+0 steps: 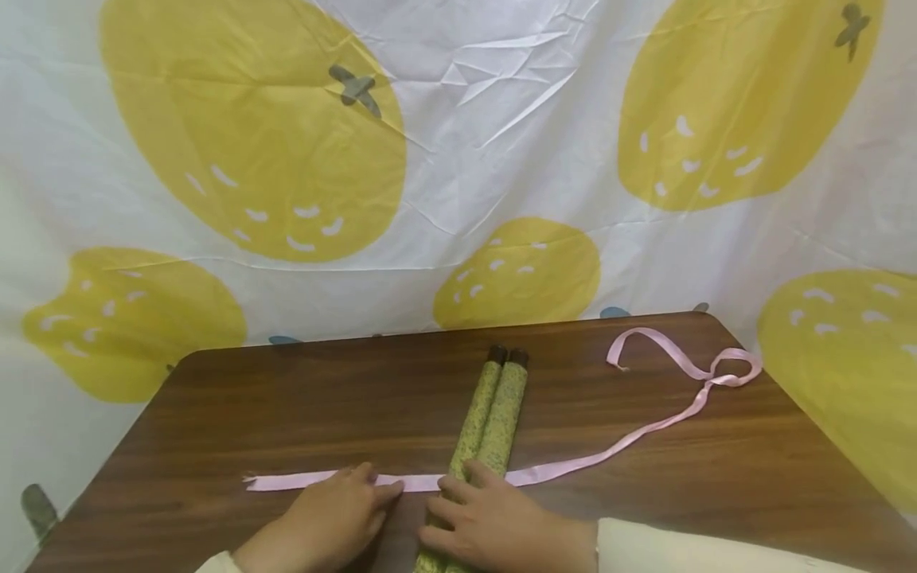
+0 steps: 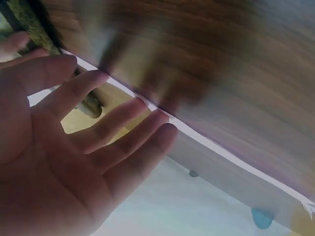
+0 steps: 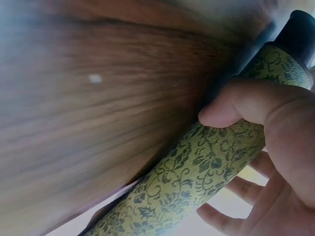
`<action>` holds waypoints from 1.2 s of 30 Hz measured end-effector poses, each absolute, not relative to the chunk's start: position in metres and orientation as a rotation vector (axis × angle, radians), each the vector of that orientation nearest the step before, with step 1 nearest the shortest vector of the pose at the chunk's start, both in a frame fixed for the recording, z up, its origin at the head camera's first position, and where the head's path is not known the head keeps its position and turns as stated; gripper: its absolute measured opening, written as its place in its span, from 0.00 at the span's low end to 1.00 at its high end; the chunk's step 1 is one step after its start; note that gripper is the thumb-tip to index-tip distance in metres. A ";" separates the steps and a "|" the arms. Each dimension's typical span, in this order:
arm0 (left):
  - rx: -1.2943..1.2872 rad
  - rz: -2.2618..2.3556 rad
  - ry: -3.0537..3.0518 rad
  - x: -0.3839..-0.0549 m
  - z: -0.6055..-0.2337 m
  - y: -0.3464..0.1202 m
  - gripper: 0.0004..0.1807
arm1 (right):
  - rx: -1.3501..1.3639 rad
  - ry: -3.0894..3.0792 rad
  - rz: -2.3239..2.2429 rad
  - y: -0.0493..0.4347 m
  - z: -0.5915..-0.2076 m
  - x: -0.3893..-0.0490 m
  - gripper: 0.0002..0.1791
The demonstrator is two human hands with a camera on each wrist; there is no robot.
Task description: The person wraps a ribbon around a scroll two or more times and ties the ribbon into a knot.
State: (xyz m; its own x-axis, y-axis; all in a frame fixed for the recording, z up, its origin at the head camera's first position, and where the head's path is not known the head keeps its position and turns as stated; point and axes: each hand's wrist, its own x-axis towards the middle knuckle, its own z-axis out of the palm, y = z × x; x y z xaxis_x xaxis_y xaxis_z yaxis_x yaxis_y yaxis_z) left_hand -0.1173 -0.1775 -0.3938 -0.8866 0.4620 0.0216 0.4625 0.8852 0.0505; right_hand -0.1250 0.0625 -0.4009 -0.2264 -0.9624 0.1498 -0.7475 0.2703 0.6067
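Two green-gold brocade scrolls (image 1: 504,422) with dark end knobs lie side by side on the table, slanting away from me. A pink ribbon (image 1: 559,471) passes beneath them, crossing from left to right. My right hand (image 1: 505,521) grips the near part of the scrolls; in the right wrist view its thumb presses one side of the patterned scroll (image 3: 187,169) while the fingers reach over the other. Left of the scrolls, my left hand (image 1: 325,513) rests on the ribbon, and the left wrist view shows its fairly straight fingertips touching the ribbon (image 2: 216,150).
The brown wooden table (image 1: 322,406) has rounded back corners. At its back right the ribbon's long end lies in a loose loop (image 1: 745,370). A white cloth with yellow fruit prints (image 1: 516,270) hangs behind the table.
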 end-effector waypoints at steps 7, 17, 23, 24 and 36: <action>-0.669 -0.198 -3.173 -0.116 -0.388 -0.201 0.21 | 1.612 -1.960 -0.543 0.078 -0.402 -0.122 0.16; -0.654 -0.436 -3.346 -0.115 -0.380 -0.241 0.20 | 1.640 -1.932 -0.451 0.090 -0.397 -0.117 0.14; -0.616 -0.465 -3.396 -0.119 -0.379 -0.260 0.20 | 1.672 -1.936 -0.458 0.096 -0.399 -0.116 0.17; -0.603 -0.471 -3.397 -0.121 -0.380 -0.263 0.20 | 1.678 -1.936 -0.461 0.098 -0.399 -0.117 0.17; -0.619 -0.454 -3.326 -0.139 -0.384 -0.301 0.16 | 1.740 -1.946 -0.512 0.111 -0.397 -0.117 0.19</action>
State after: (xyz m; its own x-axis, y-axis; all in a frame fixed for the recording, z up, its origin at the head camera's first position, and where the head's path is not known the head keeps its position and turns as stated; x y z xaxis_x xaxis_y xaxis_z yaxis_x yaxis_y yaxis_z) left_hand -0.1387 -0.3013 -0.3836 -0.8987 0.3826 -0.2143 0.3112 0.9007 0.3031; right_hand -0.1171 0.1109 -0.3970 -0.0797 -0.9916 0.1016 -0.8135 0.1236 0.5682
